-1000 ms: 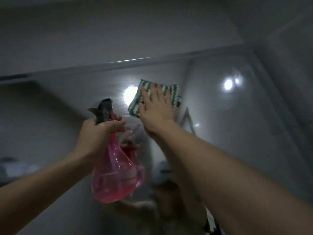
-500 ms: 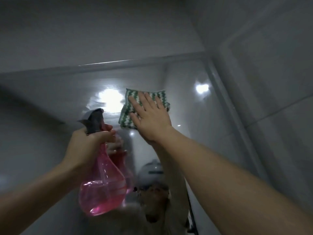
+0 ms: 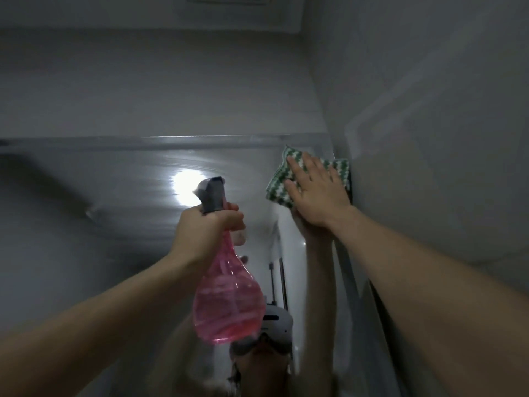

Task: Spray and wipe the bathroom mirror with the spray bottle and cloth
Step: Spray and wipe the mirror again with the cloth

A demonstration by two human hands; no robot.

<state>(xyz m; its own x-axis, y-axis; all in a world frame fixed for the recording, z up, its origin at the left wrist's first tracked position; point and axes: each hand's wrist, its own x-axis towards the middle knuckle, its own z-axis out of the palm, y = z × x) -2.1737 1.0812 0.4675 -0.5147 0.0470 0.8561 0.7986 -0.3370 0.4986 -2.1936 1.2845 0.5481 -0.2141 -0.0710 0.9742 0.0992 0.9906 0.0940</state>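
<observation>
We have the cloth (image 3: 279, 181) flat against the mirror (image 3: 114, 196), tucked into the mirror's top right corner, just below its upper edge and touching the side wall (image 3: 429, 110). Our right hand (image 3: 316, 190) lies spread over the cloth, fingers straight and pressing it to the glass rather than gripping it. To wipe this corner well, we judge it best to keep the palm flat so the whole cloth bears on the glass, run it along the mirror's edge and then sweep away from the corner in overlapping passes, so no streak is left where glass meets wall. Pressure should come from the palm; fingertips alone would let the cloth bunch and slip.

Left of the cloth and lower against the mirror, our left hand (image 3: 206, 230) holds the spray bottle (image 3: 227, 296) by its neck, fingers wrapped round it below the grey nozzle. The pink bottle hangs upright, partly filled, clear of the glass. We should keep it steady and off the mirror while the other hand works. A bright lamp reflection (image 3: 187, 187) sits on the mirror left of the nozzle, useful for spotting smears.
</observation>
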